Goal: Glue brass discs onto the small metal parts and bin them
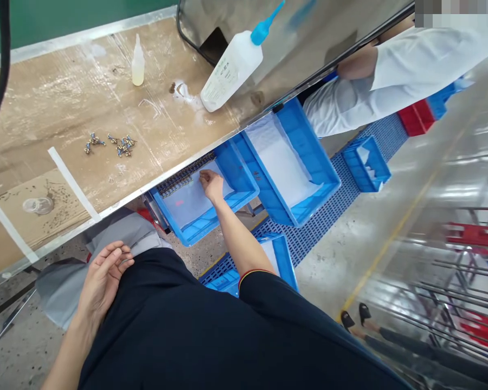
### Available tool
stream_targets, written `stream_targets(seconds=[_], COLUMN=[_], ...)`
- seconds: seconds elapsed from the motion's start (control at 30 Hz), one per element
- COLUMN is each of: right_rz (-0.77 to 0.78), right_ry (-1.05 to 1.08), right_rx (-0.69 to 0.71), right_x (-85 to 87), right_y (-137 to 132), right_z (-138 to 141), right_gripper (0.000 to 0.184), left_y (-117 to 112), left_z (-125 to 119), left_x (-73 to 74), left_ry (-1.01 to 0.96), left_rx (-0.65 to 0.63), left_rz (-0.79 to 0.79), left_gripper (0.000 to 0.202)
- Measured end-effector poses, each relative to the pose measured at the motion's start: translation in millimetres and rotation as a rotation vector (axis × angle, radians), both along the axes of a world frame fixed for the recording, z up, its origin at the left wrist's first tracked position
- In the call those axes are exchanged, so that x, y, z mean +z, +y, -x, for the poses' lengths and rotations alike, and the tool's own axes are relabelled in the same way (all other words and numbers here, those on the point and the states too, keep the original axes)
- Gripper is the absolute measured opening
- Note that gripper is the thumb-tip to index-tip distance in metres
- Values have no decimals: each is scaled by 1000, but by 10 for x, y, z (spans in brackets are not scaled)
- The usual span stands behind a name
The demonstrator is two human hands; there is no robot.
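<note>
My right hand (212,186) reaches into a blue bin (187,235) just below the workbench edge. Its fingers are pinched together over the white liner sheet, and whatever lies between them is too small to make out. Rows of small brass-and-dark parts (183,177) line the bin's bench side, beside my fingertips. Over my lap, my left hand (101,279) is turned partly palm up, with curled fingers and the thumb against the index finger; nothing shows in it. On the bench lie loose small metal parts with blue bits (124,145), in two clusters.
A large white bottle with a blue nozzle (233,70) and a small dropper bottle (137,65) are on the workbench (65,103). A small clear cup (38,205) sits between tape strips. Another lined blue bin (313,200) adjoins mine. A co-worker's white sleeve (410,76) is at upper right.
</note>
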State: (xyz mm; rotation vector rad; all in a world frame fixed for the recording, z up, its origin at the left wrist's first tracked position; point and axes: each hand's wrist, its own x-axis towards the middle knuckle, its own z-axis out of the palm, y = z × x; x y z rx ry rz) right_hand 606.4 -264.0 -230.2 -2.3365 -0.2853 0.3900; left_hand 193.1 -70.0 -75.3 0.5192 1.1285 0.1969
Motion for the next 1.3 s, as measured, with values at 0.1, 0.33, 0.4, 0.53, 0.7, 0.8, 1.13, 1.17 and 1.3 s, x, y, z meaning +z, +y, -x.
stream_targets(seconds=[0.1,0.33,0.4,0.53,0.7,0.8,1.13,1.17,1.3], right_rz=[53,75,66,42,-19,-97,-483,-460,-336], right_ry=[5,48,54,58,2,-119,-307,-314,-398], right_rx=[20,66,63,42,0,-71,615,691,905], right_x=[-195,-391,-396,-361,-136,181,1484,1527,1544], right_y=[30,69,54,46,42,26,1282,1510,2169], right_z=[-50,-20,-6,13,85,262,760,747,665], right_gripper=[40,41,43,47,37,39,22,22,36], left_y=[9,21,26,35,16,-4,-109,-142,-277], left_z=[37,54,64,83,125,196,553,578,611], left_x=[-11,-29,-36,-52,-90,-118,-124,-92,29], left_ry=[16,22,25,31,30,30,94,104,150], left_rx=[26,57,62,62,90,142,396,413,491], left_rz=[-1,1,2,6,9,10,-100,-116,-176], left_gripper=[58,57,56,56,54,52,38,40,44])
